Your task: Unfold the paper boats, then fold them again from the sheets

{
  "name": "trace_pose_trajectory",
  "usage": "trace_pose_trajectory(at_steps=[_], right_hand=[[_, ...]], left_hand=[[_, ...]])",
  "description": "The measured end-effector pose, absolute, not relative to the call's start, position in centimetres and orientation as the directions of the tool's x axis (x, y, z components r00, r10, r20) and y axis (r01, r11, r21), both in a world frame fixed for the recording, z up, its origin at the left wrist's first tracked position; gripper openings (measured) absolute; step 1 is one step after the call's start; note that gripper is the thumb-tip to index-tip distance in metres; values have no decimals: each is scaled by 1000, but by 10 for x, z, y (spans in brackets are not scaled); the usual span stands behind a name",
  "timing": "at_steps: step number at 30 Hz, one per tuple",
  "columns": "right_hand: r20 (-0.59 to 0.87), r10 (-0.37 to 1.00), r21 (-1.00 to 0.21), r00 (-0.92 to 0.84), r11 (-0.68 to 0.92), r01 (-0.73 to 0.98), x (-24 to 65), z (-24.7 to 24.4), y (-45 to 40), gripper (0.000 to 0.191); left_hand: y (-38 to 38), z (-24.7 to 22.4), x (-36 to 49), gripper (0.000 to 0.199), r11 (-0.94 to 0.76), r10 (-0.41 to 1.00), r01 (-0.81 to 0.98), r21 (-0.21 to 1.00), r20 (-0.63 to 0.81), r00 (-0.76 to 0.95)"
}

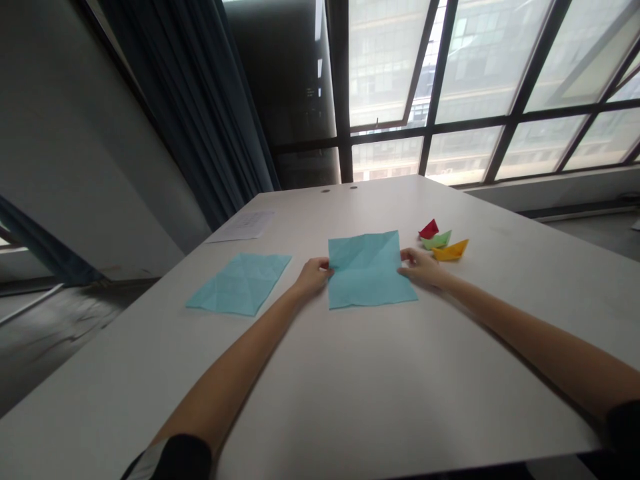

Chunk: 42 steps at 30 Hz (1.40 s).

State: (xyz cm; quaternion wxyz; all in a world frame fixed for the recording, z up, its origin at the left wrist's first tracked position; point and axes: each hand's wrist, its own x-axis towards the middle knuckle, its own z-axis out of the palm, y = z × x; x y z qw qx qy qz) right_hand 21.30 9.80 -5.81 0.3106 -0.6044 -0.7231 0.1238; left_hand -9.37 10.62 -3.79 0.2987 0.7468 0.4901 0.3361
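Observation:
A creased light blue paper square [370, 273] is spread in the middle of the white table. My left hand [315, 275] pinches its left edge, fingers closed. At the opposite edge, my right hand [421, 267] has thumb and fingers closed on the paper's right side. Another creased light blue sheet [241, 283] lies flat to the left, touched by neither hand. Just beyond my right hand stand three small folded paper boats: a red one [429, 230], a light green one [437, 241] and an orange one [452, 251].
The white table [350, 380] reaches toward the windows [390, 67]. A printed white sheet [243, 226] lies at its far left. Two small round spots mark the far end. A dark blue curtain [200, 100] hangs beyond the left edge.

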Motion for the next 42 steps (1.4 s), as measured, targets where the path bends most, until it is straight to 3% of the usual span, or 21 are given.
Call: trace_pose_trajectory(at_steps=[3,8,11,18,23,29,36,42], right_hand=[[293,950,-683,-105,286,672,217,-56,101,25],[300,936,-709,-183,347,614,217,-51,98,13],[290,929,-665,-231,369,650,217,-51,95,18],[376,864,-502,-336,494,710,210,-42,94,34],[415,819,-404,-396,557,726,188,-29,80,28],[224,749,-261,-623,662,702,168,-40,62,49],[76,784,-256,-616,612,748,170,-51,62,64],[-18,808,-273,-589,563,780,177,-49,64,69]], left_hand=[[108,-38,-95,25,-341,935,538,771,218,281],[107,-32,-99,23,-400,915,607,687,265,303],[106,-30,-101,28,-486,871,624,612,286,398],[108,-25,-107,44,-471,880,770,431,162,447],[92,-15,-84,34,-535,845,781,323,206,493],[59,-26,-49,58,-620,768,743,251,1,640],[56,-31,-51,68,-577,767,771,271,-146,625],[55,-19,-59,87,-490,778,844,216,-327,536]])
